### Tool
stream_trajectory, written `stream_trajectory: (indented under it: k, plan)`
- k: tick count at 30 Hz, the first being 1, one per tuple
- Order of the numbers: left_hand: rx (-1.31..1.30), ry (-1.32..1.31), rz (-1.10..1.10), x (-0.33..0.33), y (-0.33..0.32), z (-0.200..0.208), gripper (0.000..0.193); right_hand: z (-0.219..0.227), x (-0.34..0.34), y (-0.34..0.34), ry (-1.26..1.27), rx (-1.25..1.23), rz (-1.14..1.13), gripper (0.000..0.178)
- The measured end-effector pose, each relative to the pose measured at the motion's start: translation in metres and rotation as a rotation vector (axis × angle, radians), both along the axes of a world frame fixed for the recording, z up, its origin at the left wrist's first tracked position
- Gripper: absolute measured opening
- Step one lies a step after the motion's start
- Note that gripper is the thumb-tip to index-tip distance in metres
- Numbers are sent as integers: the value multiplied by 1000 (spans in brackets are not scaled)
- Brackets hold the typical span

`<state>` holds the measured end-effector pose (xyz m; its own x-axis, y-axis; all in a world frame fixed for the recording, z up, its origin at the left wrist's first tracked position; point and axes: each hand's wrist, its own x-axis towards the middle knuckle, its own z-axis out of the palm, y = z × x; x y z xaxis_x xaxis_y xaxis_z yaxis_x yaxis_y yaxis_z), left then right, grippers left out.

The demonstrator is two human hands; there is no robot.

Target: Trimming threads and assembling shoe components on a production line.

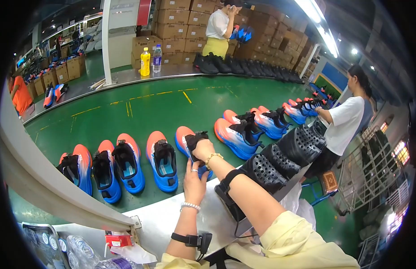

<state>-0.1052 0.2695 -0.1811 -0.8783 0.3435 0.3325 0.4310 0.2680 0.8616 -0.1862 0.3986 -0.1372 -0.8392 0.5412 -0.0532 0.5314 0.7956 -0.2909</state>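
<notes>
Green tabletop (149, 105) beyond the near shoes (165, 163) gives passage; black perforated clogs (266, 168) obstruct the right.

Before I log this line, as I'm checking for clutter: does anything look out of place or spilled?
Perhaps the yellow bottle and clear bottle standing on the far ledge: drinks seem odd sharing it with black shoes. I see no spill.

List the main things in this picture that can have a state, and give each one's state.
Handled shoe: toe pointing away, partly covered
Right hand: bent over the shoe
Left hand: near the shoe's heel
Neighbouring left shoe: upright, open-topped
Yellow bottle: upright, capped
Clear bottle: upright, capped
Ceiling light: lit
Cartons: stacked
Far black shoes: lined up
</notes>
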Motion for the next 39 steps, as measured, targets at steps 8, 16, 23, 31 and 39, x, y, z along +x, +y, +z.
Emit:
stream_trajectory:
  k: [8,16,23,31,39]
  plan:
    - [-66,-44,49,2,1,7,40,14,-1,9,-13,-18,170,37]
    - [13,-16,45,-4,1,-5,38,37,20,-9,102,80,255,37]
    - [21,-7,45,-4,1,-1,37,18,12,0,299,150,314,43]
    - [66,124,34,-18,-14,29,50,64,76,0,597,-378,452,23]
    - [601,-175,-404,94,-59,195,17,173,255,-35,968,-705,561,10]
